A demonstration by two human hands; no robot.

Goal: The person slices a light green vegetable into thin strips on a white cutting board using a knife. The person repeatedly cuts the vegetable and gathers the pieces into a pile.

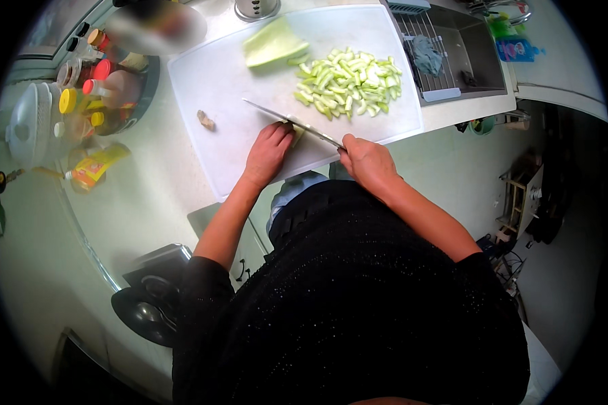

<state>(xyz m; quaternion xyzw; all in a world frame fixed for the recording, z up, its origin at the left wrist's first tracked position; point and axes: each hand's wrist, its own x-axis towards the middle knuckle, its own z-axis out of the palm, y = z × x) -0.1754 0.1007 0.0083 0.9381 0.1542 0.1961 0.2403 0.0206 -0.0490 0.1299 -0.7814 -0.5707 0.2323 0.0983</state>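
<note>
My right hand (368, 162) is closed round the handle of a kitchen knife (270, 111), whose blade points up and to the left across the white cutting board (230, 158). Close against the blade, my left hand (270, 152) presses its bent fingers down on a pale green vegetable piece (298, 136), mostly hidden by the fingers and knife. Beyond the knife lies a pile of chopped light green vegetable pieces (348, 82). A larger uncut pale green slab (271, 44) rests at the board's far side, and a small knob that looks like ginger (206, 120) sits at its left.
Several sauce and seasoning bottles (105, 91) crowd the counter at the left. To the right of the board is a sink (476, 47) with a drying rack and a blue-grey cloth (427, 55). A black wok (145, 314) stands on the lower left.
</note>
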